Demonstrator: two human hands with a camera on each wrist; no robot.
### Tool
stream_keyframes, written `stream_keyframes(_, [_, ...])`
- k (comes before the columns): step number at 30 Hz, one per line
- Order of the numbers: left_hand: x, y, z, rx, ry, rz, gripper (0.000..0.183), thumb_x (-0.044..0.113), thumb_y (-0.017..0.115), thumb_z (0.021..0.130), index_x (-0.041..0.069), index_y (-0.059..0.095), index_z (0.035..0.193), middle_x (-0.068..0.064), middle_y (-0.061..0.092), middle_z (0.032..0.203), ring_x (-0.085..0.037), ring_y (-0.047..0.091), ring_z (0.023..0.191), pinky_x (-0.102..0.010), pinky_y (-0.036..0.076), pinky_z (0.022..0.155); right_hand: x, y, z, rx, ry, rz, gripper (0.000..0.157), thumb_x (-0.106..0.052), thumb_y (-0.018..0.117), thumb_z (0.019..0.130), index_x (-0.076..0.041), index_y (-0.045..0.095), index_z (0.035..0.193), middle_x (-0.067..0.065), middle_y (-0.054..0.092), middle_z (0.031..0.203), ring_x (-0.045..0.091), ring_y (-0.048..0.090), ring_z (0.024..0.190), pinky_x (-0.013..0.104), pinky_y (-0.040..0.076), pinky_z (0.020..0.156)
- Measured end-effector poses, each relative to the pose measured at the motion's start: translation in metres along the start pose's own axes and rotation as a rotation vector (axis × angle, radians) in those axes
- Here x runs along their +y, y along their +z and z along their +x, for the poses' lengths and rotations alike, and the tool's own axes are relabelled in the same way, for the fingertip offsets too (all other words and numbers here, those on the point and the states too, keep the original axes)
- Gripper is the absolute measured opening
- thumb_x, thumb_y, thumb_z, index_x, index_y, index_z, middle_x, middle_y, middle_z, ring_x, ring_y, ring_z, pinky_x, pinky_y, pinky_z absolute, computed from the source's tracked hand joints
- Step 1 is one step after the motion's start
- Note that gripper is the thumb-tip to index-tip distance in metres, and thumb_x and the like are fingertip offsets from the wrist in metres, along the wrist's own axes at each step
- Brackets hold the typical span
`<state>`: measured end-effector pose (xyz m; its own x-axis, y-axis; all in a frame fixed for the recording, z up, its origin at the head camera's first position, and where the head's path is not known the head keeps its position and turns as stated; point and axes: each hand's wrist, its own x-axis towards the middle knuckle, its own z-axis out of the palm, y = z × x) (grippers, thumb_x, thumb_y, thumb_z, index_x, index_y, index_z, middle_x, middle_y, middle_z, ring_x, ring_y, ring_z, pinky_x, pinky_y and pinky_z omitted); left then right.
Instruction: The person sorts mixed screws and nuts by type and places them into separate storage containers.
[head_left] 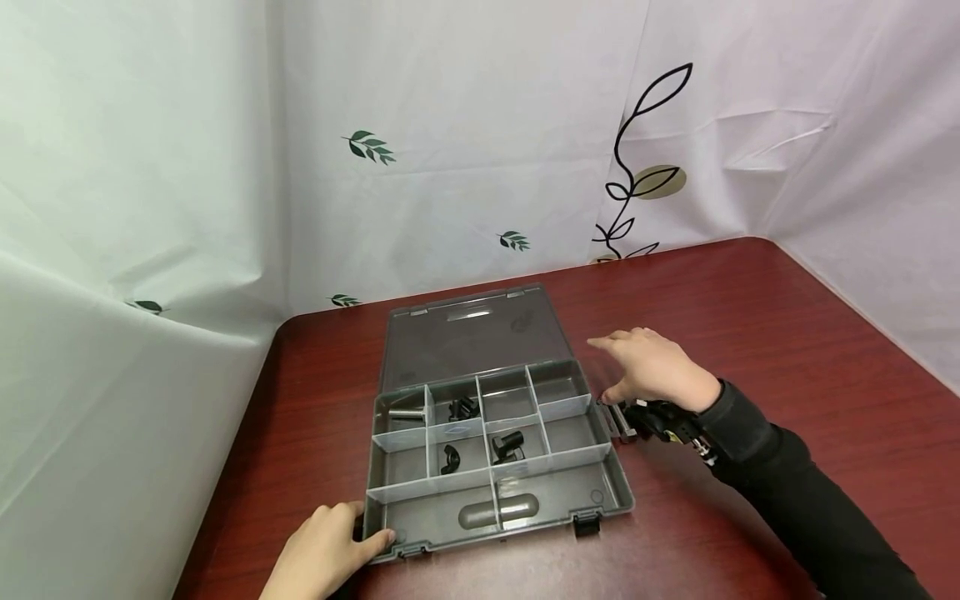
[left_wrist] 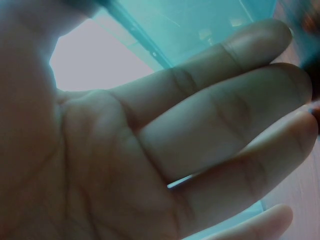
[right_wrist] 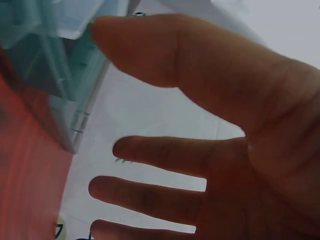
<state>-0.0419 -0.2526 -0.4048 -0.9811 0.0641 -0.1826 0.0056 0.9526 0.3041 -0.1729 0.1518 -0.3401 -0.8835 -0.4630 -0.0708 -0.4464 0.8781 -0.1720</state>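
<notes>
A grey plastic compartment box (head_left: pixel 621 487) lies on the table with its see-through lid (head_left: pixel 468 337) folded back flat behind it. My left hand (head_left: pixel 318 546) is at the front left corner, its thumb on the rim and its fingers by the left wall; the left wrist view shows these fingers nearly straight. Beside the right wall is my right hand (head_left: pixel 656 367), fingers spread and thumb tip near the edge, holding nothing. Inside separate compartments lie a silvery rod-like piece (head_left: pixel 407 414), small black parts (head_left: pixel 463 407), a curved black piece (head_left: pixel 451 459) and black bolt-like pieces (head_left: pixel 508 446).
The reddish-brown table (head_left: pixel 720 325) surrounds the box. White cloth (head_left: pixel 450 192) with leaf prints hangs along the back and both sides. Two black latches (head_left: pixel 587 524) sit on the box's front edge. A wrist-worn device (head_left: pixel 667 423) hangs under my right wrist.
</notes>
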Motion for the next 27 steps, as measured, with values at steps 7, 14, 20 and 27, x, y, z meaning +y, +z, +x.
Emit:
stream_keyframes(7, [-0.001,0.001,0.0,0.005,0.004,-0.002,0.033,0.045,0.073,0.071,0.018,0.054,0.069,0.003,0.04,0.053,-0.014,0.037,0.053,-0.034,0.034,0.052,0.005,0.012,-0.007,-0.056,-0.032,-0.055,0.068,-0.027,0.075,0.064,-0.007,0.056,0.126,0.017,0.058,0.12,0.041,0.052,0.107,0.051,0.036,0.093])
stream_keyframes(14, [-0.002,0.001,-0.002,0.006,0.001,0.0,0.033,0.045,0.072,0.072,0.018,0.054,0.069,0.003,0.04,0.053,-0.014,0.037,0.053,-0.034,0.034,0.052,0.013,0.023,-0.003,-0.088,-0.052,0.019,0.047,-0.024,0.072,0.069,-0.011,0.063,0.113,0.002,0.062,0.092,0.023,0.057,0.084,0.039,0.043,0.075])
stream_keyframes(20, [-0.001,0.0,-0.001,-0.004,-0.003,-0.006,0.032,0.045,0.073,0.072,0.017,0.057,0.072,0.003,0.041,0.053,-0.014,0.037,0.053,-0.033,0.034,0.052,0.02,0.034,0.002,-0.069,-0.094,0.065,0.015,-0.016,0.065,0.076,-0.015,0.063,0.091,-0.009,0.05,0.071,0.009,0.047,0.065,0.04,0.041,0.074])
stream_keyframes(27, [0.001,-0.001,0.0,-0.012,-0.011,-0.001,0.033,0.045,0.073,0.072,0.014,0.061,0.077,0.003,0.043,0.054,-0.015,0.039,0.055,-0.035,0.035,0.053,0.025,0.045,0.006,-0.049,-0.083,0.042,0.022,-0.02,0.066,0.076,-0.018,0.045,0.071,-0.009,0.04,0.061,0.008,0.045,0.063,0.066,0.016,0.098])
